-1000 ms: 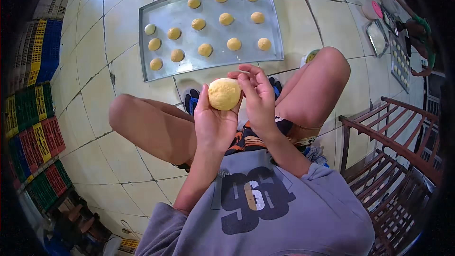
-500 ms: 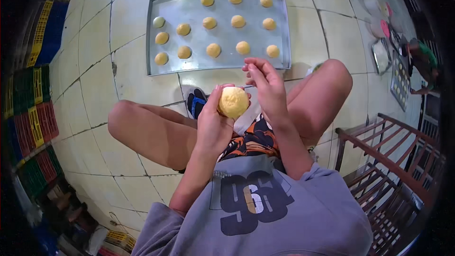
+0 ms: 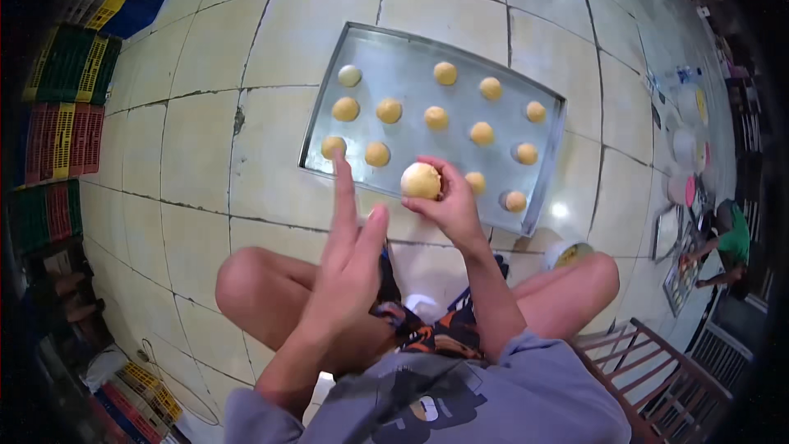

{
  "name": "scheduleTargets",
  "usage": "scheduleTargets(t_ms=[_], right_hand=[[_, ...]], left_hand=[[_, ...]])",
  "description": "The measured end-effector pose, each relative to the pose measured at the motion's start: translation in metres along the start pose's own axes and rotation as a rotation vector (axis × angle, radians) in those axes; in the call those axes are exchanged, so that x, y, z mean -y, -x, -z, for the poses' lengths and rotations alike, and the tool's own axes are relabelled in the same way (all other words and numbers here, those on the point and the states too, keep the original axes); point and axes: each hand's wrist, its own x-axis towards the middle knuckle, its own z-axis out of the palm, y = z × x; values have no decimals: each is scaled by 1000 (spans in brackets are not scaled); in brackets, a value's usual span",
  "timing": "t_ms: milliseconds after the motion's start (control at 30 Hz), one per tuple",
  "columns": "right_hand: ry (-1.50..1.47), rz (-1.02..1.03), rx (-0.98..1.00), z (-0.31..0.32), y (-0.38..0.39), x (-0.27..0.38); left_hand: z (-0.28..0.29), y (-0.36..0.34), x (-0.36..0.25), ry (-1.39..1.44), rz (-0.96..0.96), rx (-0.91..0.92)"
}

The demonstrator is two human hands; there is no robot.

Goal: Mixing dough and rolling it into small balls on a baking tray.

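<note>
My right hand (image 3: 452, 207) is closed around the side of a round pale-yellow dough ball (image 3: 420, 181), held up over the near edge of a shallow metal tray (image 3: 396, 68). My left hand (image 3: 343, 267) holds nothing. Its fingers stretch forward, and the thumb stands apart from them. Several dough balls sit spaced in rows on the tray. One at the far left (image 3: 349, 76) looks paler than the others. The fingertips of my left hand overlap the near-left dough ball (image 3: 333, 147) in view; whether they touch it I cannot tell.
Stacked plastic crates (image 3: 70, 141) line the left side. By my right knee stands a bowl (image 3: 569, 253) with yellowish contents. A brown slatted rack (image 3: 649, 370) is at the lower right. Farther right, a person in green (image 3: 733, 230) works over another tray (image 3: 679, 273).
The dough ball has passed from my left hand to my right and moved toward the tray. My left hand has straightened out its fingers. The view has shifted, so the tray appears lower and turned.
</note>
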Motion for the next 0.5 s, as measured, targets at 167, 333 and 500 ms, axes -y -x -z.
scheduleTargets(t_ms=[167, 333, 500], right_hand=[[387, 148, -186, 15, -140, -51], [610, 202, -275, 6, -244, -76], [873, 240, -296, 5, -303, -115]], left_hand=[[22, 5, -52, -174, -67, -483], [35, 39, -59, -886, 163, 62], [27, 45, -38, -930, 0, 195]])
